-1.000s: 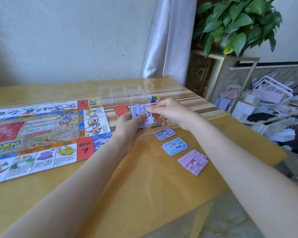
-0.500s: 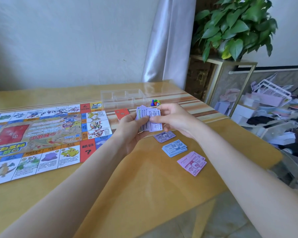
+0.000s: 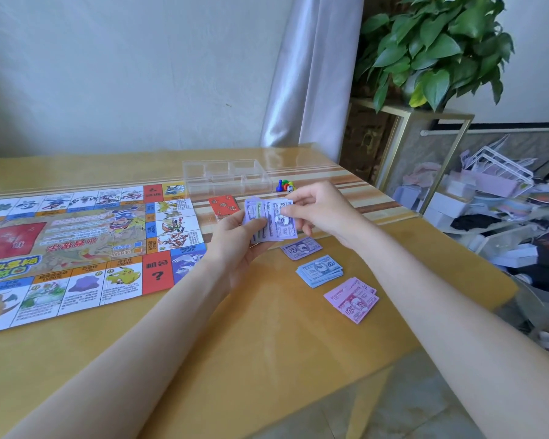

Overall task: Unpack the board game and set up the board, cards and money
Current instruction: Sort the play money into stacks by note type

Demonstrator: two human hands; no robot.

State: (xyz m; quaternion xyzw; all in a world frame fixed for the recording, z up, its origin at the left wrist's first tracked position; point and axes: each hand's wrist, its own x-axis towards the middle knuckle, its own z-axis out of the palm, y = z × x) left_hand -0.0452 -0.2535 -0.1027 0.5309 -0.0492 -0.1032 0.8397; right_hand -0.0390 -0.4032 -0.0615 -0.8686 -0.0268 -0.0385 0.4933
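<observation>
Room first: pale wall, grey curtain (image 3: 311, 74), leafy plant (image 3: 435, 49) on a gold-framed stand at right, w/ a cluttered heap of boxes and a white wire rack (image 3: 501, 166) below it. Yellow-wood table (image 3: 251, 359) fills the lower view, a striped runner near its far right corner. Board (image 3: 76, 248) is already unfolded flat on the table's left half. Beyond its corner sits a clear compartment tray (image 3: 227, 175), looks empty but hard to tell; just right of it, a small cluster of coloured pawns and a die (image 3: 285, 186). Red card deck (image 3: 224, 205) lies between tray and board. Three sorted money piles run diagonally, near to far: pink (image 3: 352, 299), blue (image 3: 320, 270), purple (image 3: 301, 247). Step in hand, as I read it: sorting money by colour. Left hand (image 3: 235, 245) grips a fanned wad of mixed notes (image 3: 270, 223), thumb across the front; right hand (image 3: 320, 210) pinches the top purple note btwn thumb and fingers. Next move prob needs that note slid off clean w/o dragging the one under it, then laid on the purple pile.
</observation>
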